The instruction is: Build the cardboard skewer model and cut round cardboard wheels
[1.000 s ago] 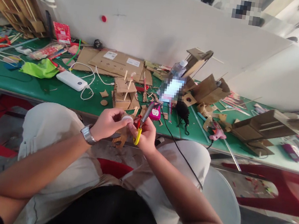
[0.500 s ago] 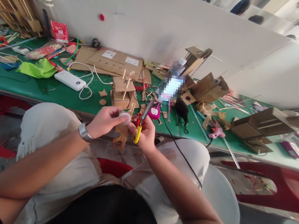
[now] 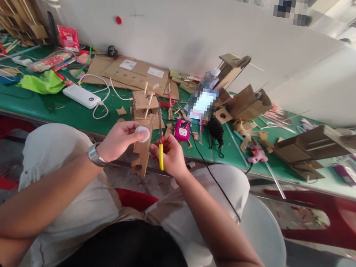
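My left hand (image 3: 119, 139) is closed, pinching a small white round disc (image 3: 142, 134) between thumb and fingers. In my right hand (image 3: 173, 156) is a pair of scissors (image 3: 161, 155) with a yellow handle, its blades pointing up and slightly left. A notched cardboard strip (image 3: 141, 159) hangs at the table edge, between and behind my hands; whether fingers touch it I cannot tell. Just beyond stands a small cardboard model (image 3: 142, 103) with wooden sticks poking out of its top.
On the green table (image 3: 108, 129) lie a white power bank (image 3: 81, 96), a magenta socket block (image 3: 182, 130) and flat cardboard (image 3: 136, 74). A phone with a blurred screen (image 3: 203, 104) leans by a bottle (image 3: 210, 79). A pink glue gun (image 3: 257, 155) and a cardboard structure (image 3: 309, 151) are at right.
My left hand has moved a little left and up with the white disc, away from my right hand. The scissors have swung from leaning right to leaning left.
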Motion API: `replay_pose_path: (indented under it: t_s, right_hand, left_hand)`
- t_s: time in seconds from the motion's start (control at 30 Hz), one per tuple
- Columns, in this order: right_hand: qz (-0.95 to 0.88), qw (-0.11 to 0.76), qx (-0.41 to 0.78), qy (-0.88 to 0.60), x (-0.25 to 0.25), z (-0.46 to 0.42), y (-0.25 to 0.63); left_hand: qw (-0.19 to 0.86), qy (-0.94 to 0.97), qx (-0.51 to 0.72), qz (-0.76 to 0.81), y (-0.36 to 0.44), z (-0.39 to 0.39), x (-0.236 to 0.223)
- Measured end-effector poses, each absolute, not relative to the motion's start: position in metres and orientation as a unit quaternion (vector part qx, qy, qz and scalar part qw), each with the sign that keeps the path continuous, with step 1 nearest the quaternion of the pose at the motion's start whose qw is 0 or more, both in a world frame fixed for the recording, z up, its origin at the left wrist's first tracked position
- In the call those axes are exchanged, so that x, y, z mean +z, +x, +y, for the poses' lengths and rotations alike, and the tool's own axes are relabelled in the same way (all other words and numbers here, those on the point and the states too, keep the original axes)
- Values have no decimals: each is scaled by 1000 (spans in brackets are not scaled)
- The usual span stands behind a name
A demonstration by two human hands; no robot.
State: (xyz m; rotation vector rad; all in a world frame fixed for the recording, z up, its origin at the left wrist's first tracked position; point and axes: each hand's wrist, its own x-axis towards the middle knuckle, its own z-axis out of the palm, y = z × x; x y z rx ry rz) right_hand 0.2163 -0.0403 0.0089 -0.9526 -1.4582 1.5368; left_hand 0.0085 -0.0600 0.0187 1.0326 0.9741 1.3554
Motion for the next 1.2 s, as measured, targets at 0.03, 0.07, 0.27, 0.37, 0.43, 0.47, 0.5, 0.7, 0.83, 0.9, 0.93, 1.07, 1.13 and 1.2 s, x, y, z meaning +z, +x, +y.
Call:
replay_pose_path:
  t_s: [0.03,0.07,0.27,0.37,0.43,0.47,0.5,0.7,0.83,0.9,0.93,1.07,1.13,1.2]
  right_hand:
    - [-589,389,596,-383,9,-40,217]
    - [-600,384,582,-391,9,-39,218]
    - [-665,385,488,-413,5,-33,226]
    - [-688,389,459,-405,4,-29,233]
    - [-697,392,445,-402,3,-28,238]
    - [-702,394,435,-404,3,-28,239]
    - [-703,399,426,-407,3,-28,241]
    - [-598,486,506,-388,7,-34,234]
    - [-524,485,617,-331,11,-41,222]
    - [-505,480,641,-321,11,-46,217]
    - [-498,480,648,-320,10,-48,215]
    - [-489,497,641,-320,9,-52,214]
    - [-496,501,633,-320,10,-52,215]
    - [-497,501,633,-319,11,-51,216]
  left_hand:
    - [556,437,575,412,8,-60,19]
    - [555,437,575,412,7,-60,19]
    - [543,447,575,418,6,-60,22]
    - [532,455,579,417,7,-60,21]
    - [529,457,579,419,8,-60,22]
    - [533,456,577,419,9,-60,22]
    - [539,454,573,420,10,-60,22]
    - [530,485,548,428,15,-65,27]
    - [449,560,526,456,19,-70,28]
    - [438,582,508,460,23,-72,27]
    - [440,588,501,458,24,-72,27]
    - [448,597,490,451,28,-73,22]
    - [445,600,490,449,28,-72,20]
    - [443,605,489,445,27,-71,19]
